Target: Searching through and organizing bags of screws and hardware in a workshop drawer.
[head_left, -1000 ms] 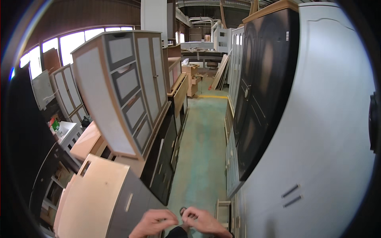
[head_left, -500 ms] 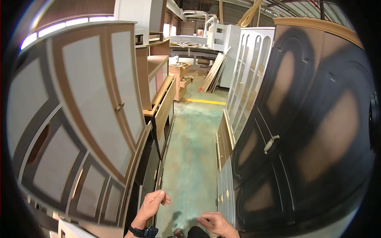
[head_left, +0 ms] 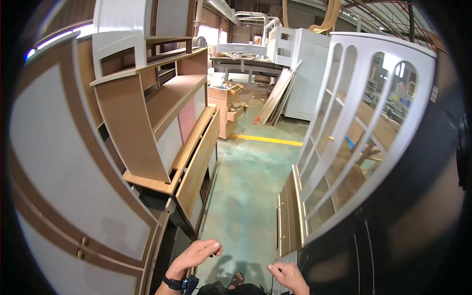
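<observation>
My left hand (head_left: pixel 199 253) is held in front of me over the aisle floor, its fingers curled in, with a dark band and buckle on the wrist. Nothing can be seen in it. To the right, my right hand (head_left: pixel 289 276) makes a loose fist, with no object showing. Neither hand touches the furniture. Nearest to the left hand is a low dark cabinet (head_left: pixel 169 250) along the left side. The right hand is close to a black cabinet (head_left: pixel 339 260) on the right.
White glass-door cabinet (head_left: pixel 314 172) on the right; brown-and-white wardrobe doors (head_left: pixel 49 118) and an open brown shelf unit (head_left: pixel 130 128) on the left. Ahead, a wooden drawer unit (head_left: pixel 221 110), leaning boards (head_left: pixel 276 98) and a yellow floor line (head_left: pixel 265 140). Green floor (head_left: pixel 241 196) runs between the rows.
I have moved forward along the aisle; the shelf unit and glass-door cabinet are closer, and the black cabinet has slipped toward the right edge. My right hand's fingers have curled in more.
</observation>
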Action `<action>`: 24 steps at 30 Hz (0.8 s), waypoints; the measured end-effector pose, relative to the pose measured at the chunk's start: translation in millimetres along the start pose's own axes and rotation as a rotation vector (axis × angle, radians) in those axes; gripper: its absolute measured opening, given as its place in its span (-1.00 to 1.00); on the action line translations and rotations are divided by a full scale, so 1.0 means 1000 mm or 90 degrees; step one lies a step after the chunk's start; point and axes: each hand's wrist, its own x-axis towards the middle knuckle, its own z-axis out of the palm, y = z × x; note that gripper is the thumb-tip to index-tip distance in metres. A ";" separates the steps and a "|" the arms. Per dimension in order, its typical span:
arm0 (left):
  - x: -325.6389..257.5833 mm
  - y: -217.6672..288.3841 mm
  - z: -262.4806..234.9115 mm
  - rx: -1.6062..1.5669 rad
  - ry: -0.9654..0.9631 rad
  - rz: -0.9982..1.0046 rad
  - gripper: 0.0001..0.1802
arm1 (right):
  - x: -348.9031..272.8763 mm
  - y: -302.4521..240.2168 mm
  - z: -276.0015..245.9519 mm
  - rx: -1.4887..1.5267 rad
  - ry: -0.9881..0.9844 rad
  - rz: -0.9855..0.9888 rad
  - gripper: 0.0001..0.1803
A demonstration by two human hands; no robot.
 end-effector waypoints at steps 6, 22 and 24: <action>0.128 -0.005 -0.068 -0.023 0.105 -0.060 -0.68 | 0.205 -0.031 -0.054 -0.196 -0.013 -0.222 -0.66; 0.613 0.020 -0.309 0.120 0.136 -0.020 -0.79 | 0.670 -0.030 -0.193 -0.198 -0.064 -0.033 -0.67; 0.674 0.040 -0.327 0.248 0.092 0.012 -0.78 | 0.710 -0.022 -0.212 -0.184 -0.028 0.038 -0.66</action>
